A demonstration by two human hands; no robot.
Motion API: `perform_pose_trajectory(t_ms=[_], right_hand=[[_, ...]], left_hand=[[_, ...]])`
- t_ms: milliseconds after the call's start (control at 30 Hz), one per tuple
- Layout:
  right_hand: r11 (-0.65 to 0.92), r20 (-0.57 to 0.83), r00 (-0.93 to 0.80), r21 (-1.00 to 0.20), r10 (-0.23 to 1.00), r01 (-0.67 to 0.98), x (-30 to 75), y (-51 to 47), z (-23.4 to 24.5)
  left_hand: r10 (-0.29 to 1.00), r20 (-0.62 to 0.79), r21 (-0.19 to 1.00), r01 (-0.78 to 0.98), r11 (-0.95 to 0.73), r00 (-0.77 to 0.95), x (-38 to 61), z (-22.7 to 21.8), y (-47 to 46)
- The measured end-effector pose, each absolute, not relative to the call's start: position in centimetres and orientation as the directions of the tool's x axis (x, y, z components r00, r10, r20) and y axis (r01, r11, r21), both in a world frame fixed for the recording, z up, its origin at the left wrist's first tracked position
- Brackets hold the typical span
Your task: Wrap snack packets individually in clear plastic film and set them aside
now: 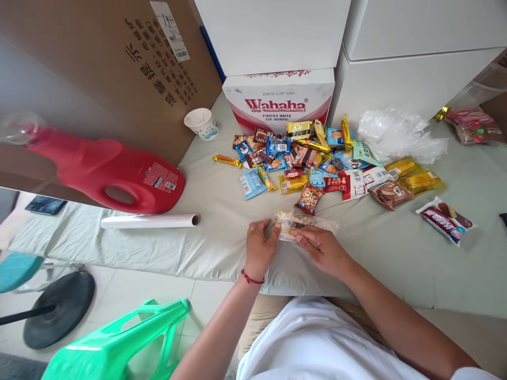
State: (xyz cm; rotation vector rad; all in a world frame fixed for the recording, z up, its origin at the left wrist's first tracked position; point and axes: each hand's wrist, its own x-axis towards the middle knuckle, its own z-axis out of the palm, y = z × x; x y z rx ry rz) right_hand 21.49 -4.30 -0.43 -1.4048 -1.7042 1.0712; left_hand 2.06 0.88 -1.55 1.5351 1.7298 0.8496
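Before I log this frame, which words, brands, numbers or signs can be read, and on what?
"Wahaha®": white-and-red water carton.
"PURIFIED WATER FOR DRINKING": same carton.
"温馨提示": brown cardboard box.
Too small or blurred: the carton's number code, the cardboard's finer lines, its white sticker, the red jug's label, piled snack packets, held snack packet.

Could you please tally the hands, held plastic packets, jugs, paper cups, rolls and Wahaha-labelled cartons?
Left hand and right hand: 2
Held plastic packet: 1
Red jug: 1
Paper cup: 1
White roll: 1
Wahaha-labelled carton: 1
Total: 7
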Motion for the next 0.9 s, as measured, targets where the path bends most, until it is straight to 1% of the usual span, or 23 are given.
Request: perform_pose_trajectory(t_ms=[100,167,233,267,333,367,400,433,467,500,567,633,667,700,733,767,800,833,867,900], right_hand=[[0.08,-0.003,-0.196,-0.908,0.981,0.41,21.4,-4.4,-0.4],[0.082,-0.002,-0.216,-0.921,0.976,0.381,21.5,-4.6,-0.2],[0.039,-0.032,-0.212,-0.947,0.977,0.318,22.1,-4.8,0.2],[-0.005,-0.056,-0.178,-0.961,0.982,0.277,22.7,-4.8,0.6],[-0.086,-0.092,-0.011,-0.968,0.996,0.234,24.3,-4.6,1.1],[-0.107,-0.083,0.1,-0.958,0.992,0.266,25.3,-4.3,1.3],[-0.114,-0.05,0.191,-0.933,0.98,0.342,26.2,-3.9,1.4],[-0.118,-0.011,0.236,-0.888,0.972,0.444,27.0,-3.4,1.4],[-0.124,0.011,0.234,-0.824,0.972,0.553,27.6,-3.1,1.2],[-0.13,0.0,0.197,-0.751,0.98,0.648,27.9,-2.7,0.9],[-0.141,-0.097,0.103,-0.624,0.99,0.768,27.9,-2.5,0.2],[-0.134,-0.155,0.054,-0.574,0.986,0.808,27.3,-2.9,-0.4],[-0.12,-0.145,0.042,-0.586,0.989,0.801,26.9,-3.3,-0.6],[-0.106,-0.124,0.035,-0.628,0.992,0.771,26.4,-3.7,-0.6],[-0.099,-0.11,0.031,-0.697,0.993,0.71,26.0,-4.1,-0.7],[-0.11,-0.116,0.03,-0.787,0.993,0.607,25.7,-4.6,-0.7],[-0.145,-0.147,0.032,-0.878,0.989,0.456,25.4,-5.0,-0.8],[-0.201,-0.199,0.033,-0.944,0.979,0.262,25.2,-5.3,-0.9],[-0.263,-0.262,0.031,-0.964,0.965,0.046,25.1,-5.7,-1.1],[-0.317,-0.325,0.025,-0.935,0.945,-0.162,25.1,-6.0,-1.4]], left_hand=[[0.999,-0.052,0.77,0.636,0.051,-0.017,3.2,-2.4,1.1],[0.998,-0.062,0.737,0.674,0.058,-0.018,4.0,-2.3,1.1],[0.996,-0.087,0.712,0.698,0.082,-0.029,4.7,-2.0,1.1],[0.994,-0.099,0.699,0.708,0.096,-0.037,5.0,-1.9,1.1],[0.992,-0.117,0.664,0.74,0.111,-0.043,5.5,-1.7,1.1],[0.992,-0.121,0.637,0.762,0.112,-0.044,5.7,-1.7,1.1],[0.992,-0.122,0.607,0.787,0.109,-0.043,5.9,-1.7,1.2],[0.992,-0.119,0.579,0.809,0.103,-0.041,6.0,-1.7,1.2],[0.993,-0.114,0.559,0.823,0.098,-0.04,6.0,-1.7,1.2],[0.993,-0.106,0.551,0.829,0.094,-0.042,6.0,-1.8,1.3],[0.997,-0.065,0.578,0.813,0.076,-0.047,6.1,-1.9,1.1],[0.999,0.04,0.643,0.766,0.003,-0.037,6.4,-2.1,0.6],[0.993,0.116,0.667,0.743,-0.065,-0.017,6.7,-2.1,0.2],[0.979,0.202,0.668,0.729,-0.15,0.017,7.1,-2.0,-0.2],[0.953,0.294,0.638,0.729,-0.248,0.067,7.7,-2.0,-0.8],[0.914,0.384,0.574,0.741,-0.348,0.132,8.2,-1.9,-1.2],[0.863,0.459,0.483,0.757,-0.44,0.209,8.8,-1.9,-1.7],[0.806,0.516,0.378,0.768,-0.517,0.288,9.3,-1.9,-2.1],[0.751,0.553,0.282,0.767,-0.577,0.361,9.7,-1.9,-2.3],[0.704,0.571,0.212,0.753,-0.623,0.422,9.9,-2.0,-2.5]])
